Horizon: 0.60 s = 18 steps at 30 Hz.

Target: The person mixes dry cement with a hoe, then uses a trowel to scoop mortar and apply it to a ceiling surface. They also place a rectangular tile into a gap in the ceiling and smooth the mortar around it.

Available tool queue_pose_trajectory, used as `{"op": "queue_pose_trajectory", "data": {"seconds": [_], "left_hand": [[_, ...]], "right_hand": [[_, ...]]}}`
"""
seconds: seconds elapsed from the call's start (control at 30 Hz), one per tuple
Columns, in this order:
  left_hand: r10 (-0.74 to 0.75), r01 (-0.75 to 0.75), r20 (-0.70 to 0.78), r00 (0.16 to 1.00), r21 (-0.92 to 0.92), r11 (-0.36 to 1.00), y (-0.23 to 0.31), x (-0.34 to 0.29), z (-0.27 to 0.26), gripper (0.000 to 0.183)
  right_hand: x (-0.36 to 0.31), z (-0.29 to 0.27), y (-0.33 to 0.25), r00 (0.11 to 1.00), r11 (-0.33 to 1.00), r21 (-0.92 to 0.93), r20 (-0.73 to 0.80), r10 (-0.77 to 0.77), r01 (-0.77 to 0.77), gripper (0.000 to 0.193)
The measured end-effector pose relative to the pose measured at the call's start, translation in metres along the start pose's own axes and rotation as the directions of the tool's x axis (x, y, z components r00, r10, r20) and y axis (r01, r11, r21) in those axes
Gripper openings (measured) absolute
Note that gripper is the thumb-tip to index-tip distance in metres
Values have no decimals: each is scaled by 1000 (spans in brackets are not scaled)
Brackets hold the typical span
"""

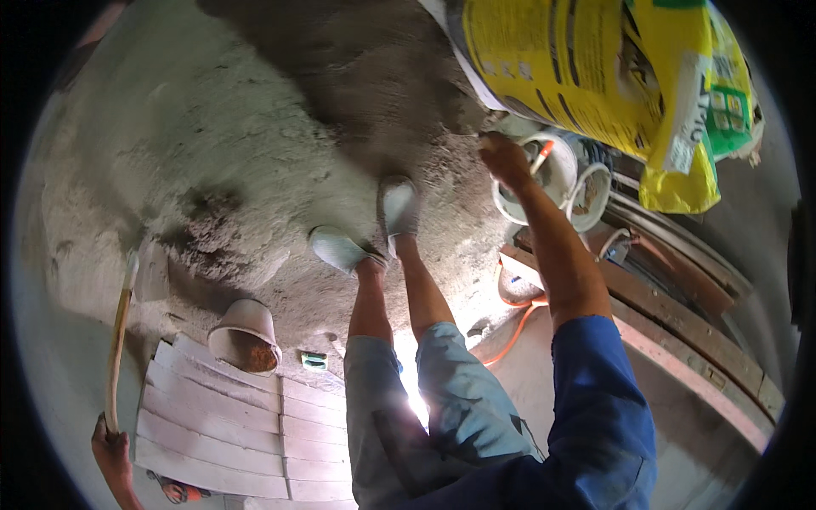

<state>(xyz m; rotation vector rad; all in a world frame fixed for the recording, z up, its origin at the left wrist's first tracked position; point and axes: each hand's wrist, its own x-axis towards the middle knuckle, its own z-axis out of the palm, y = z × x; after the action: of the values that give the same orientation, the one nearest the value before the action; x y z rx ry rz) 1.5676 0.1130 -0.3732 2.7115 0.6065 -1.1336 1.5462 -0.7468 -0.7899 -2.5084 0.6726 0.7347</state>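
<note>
Rough grey ground (246, 127), darker in one broad patch, spreads ahead of the pale pail (246, 315), the landmark for all places here. A bulging yellow bag (561, 59) lies ahead and far to the right of the pail. Long timbers (680, 331) lie well to its right, past the wearer's legs. Pale panels (212, 429) lie just behind it in overlapping rows.

The long-handled tool (119, 353) stands out to the pail's left, its flat blade on the ground a little ahead of it. A white bucket (557, 180), with an orange-and-white object inside, sits ahead and well to the pail's right. The left hand (111, 449), behind and left of the pail, has its fingers wrapped round the handle's upper end. The right hand (507, 161) is beside the bucket's rim, fingers curled; from where I stand I cannot tell whether they grasp anything.

Smallest is a green-and-white object (314, 361), near the pail's right side. Good practice, I judge: a firm but unstrained grip, since one hand at the very end gives weak control of the blade; a levelly resting blade; shoes (336, 247) planted evenly on the gritty surface.
</note>
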Motion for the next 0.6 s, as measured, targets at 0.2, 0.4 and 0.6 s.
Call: {"op": "queue_pose_trajectory", "data": {"seconds": [0.2,0.4,0.6], "left_hand": [[-97,95,63,993,26,995,39,-19,19,45],[-454,594,393,799,-404,696,38,-62,80,38],[-354,488,418,837,-862,138,43,-91,189,40]], "right_hand": [[-34,-27,-2,937,784,-595,-140,-321,180,50],[-133,31,-17,956,967,2,151,-252,255,37],[-209,101,-130,701,758,623,452,-552,194,32]]}}
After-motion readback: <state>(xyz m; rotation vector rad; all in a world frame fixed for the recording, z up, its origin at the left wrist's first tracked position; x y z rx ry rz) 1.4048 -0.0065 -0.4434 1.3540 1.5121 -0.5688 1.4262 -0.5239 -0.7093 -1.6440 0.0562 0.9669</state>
